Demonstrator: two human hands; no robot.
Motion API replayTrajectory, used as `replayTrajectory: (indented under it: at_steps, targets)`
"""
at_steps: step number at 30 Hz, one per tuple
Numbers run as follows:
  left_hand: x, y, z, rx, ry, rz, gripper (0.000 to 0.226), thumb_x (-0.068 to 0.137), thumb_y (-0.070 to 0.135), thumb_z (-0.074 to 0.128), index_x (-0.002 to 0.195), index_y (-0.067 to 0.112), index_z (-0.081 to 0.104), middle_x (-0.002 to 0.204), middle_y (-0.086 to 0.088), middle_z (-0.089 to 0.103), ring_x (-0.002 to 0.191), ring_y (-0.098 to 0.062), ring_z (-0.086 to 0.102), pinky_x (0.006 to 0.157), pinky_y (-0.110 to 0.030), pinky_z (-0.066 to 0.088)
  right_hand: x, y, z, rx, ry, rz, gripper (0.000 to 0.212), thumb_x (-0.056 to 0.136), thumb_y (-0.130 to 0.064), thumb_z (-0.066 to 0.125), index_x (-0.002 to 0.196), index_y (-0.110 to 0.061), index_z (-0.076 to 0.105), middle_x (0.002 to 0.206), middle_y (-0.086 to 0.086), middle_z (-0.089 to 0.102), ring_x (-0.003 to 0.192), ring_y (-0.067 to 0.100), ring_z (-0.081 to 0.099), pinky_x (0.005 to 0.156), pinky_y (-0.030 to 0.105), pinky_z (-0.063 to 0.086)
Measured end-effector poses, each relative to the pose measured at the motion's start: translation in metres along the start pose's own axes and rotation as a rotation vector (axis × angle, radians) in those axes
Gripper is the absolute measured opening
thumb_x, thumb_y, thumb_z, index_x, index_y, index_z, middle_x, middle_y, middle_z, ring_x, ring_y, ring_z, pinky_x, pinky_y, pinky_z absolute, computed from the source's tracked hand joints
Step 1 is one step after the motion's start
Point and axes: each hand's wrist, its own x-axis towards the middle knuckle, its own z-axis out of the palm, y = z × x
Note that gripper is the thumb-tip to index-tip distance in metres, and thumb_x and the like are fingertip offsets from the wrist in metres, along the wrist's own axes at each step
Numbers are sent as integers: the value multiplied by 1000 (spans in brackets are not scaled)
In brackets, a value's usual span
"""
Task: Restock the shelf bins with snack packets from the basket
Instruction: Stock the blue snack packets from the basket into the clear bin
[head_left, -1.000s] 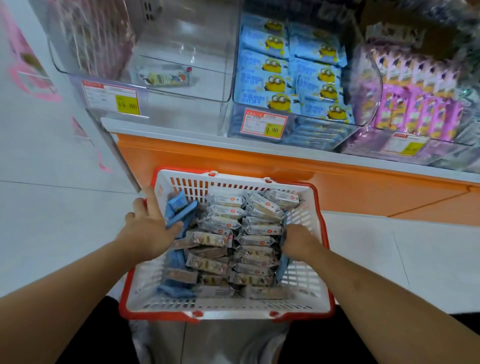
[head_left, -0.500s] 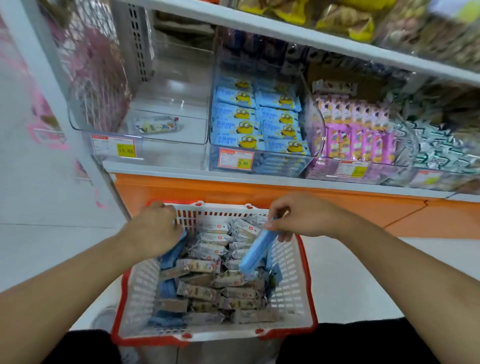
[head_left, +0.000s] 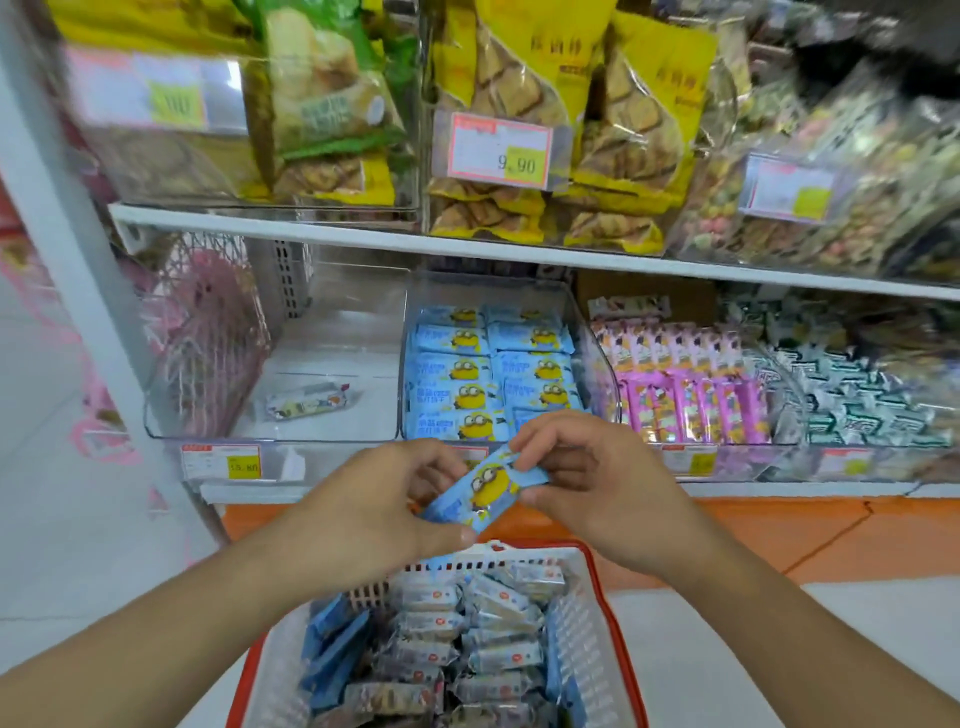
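Above the basket (head_left: 618, 613), both hands, left hand (head_left: 374, 514) and right hand (head_left: 587, 488), pinch one blue packet (head_left: 485, 491). Judged risk: its slick wrapper slips, or it lands in the wrong bin.

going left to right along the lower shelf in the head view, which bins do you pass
Near-empty clear bin holding one packet → bin of blue packets → bin of pink packets → bin of green-and-white packets.
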Motion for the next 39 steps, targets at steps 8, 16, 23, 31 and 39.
replayTrajectory:
  at_steps: [8,16,23,31,39]
  targets:
    - [49,18,-17,530,185,226,55,79,47,73,131,38,59,129,19,63,121,-5,58,103,-31,49,41,10,-9,-601,23,-201,30,83,-34,85,96,-32,58,121,-24,60,127,4,43,105,35,39]
    - [91,-15,-41,437,453,170,49,101,34,57,146,20,47,149,8,45,134,-14,46,109,-23,32,125,27,-12,-641,147,-105,23,91,-22,81,106,-29,65,108,-21,59,110,8,39,87,26,31]
    - [92,-40,-41,424,401,173,49,105,29,46,154,23,40,160,19,30,134,13,28,99,9,3,185,58,20,-632,60,-85,22,92,-21,80,111,-28,72,112,-11,64,113,18,51,103,36,41]
    - [93,-45,-41,415,393,168,51,106,32,43,156,22,39,162,20,28,141,8,26,99,9,2,187,64,25,-611,20,-81,21,99,-26,71,120,-26,73,124,-8,67,119,16,56,107,34,45]
    - [59,-33,-50,363,417,173,43,103,34,51,145,24,53,148,13,49,132,-3,44,112,-13,27,139,26,16,-538,113,-139,15,99,-29,69,112,-25,76,112,-10,66,107,9,59,95,25,44]
